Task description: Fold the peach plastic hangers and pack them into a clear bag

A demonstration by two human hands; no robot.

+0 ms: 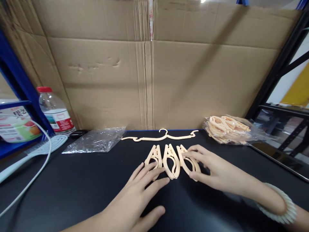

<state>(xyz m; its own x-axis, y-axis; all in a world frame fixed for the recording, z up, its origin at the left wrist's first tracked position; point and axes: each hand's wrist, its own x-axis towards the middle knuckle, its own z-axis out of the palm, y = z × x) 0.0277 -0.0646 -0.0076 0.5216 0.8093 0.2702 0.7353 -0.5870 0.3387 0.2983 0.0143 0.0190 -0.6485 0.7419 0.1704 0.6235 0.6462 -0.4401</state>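
Three cream folded hangers lie side by side on the black table. My left hand is spread, its fingertips on the lower part of the left folded hanger. The middle folded hanger lies just beyond the tip of my left index finger. My right hand has its thumb and fingers around the right folded hanger, which stays flat on the table. Behind them, an unfolded cream hanger lies with its hook pointing away from me.
A clear plastic bag lies at the back left, near a bottle, a pale brush and a white cable. Bagged hangers sit at the back right beside a dark flat device. Cardboard stands behind.
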